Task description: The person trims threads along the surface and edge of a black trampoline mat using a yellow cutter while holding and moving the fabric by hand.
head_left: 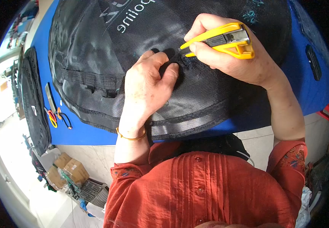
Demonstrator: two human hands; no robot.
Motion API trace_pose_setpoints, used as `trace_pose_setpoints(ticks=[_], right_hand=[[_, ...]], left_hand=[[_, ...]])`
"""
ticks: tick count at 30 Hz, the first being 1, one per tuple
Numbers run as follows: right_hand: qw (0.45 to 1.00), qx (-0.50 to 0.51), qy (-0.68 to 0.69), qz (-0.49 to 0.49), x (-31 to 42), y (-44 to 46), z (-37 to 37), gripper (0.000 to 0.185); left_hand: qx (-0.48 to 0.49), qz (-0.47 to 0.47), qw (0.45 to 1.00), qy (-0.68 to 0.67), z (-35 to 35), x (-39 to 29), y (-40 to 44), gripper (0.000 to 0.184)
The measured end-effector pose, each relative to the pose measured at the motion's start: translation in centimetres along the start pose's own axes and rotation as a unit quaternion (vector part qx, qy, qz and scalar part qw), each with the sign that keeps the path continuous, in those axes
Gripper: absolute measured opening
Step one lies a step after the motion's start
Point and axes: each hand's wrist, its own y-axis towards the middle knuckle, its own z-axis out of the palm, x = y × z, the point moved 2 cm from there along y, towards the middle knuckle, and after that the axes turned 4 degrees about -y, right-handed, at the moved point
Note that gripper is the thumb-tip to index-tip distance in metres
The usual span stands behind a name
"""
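A large black mesh sheet (206, 91) with white lettering lies spread before me; it looks like a trampoline mat. My right hand (227, 57) grips a yellow utility knife (217, 40) with a black and silver middle. Its tip points left and down at a bunched piece of black webbing (178, 59) on the mesh. On that webbing my left hand (145, 81) is closed, thumb and fingers pinching it just left of the knife tip. Whether the blade touches the webbing is hard to make out.
Under the mesh is a blue table (84, 135). Scissors (52, 118) with red and yellow handles lie at its left, near a dark flat strip (50, 97). A black oblong item (313, 62) is on the right. Cardboard boxes (71, 169) stand on the floor, lower left.
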Motion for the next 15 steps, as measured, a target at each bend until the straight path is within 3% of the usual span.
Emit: trace_pose_setpoints(ticks=[15], right_hand=[[1.0, -0.006, 0.013, 0.022, 0.16, -0.04, -0.01, 0.011]], left_hand=[[0.001, -0.001, 1.0, -0.004, -0.12, -0.01, -0.06, 0.019]])
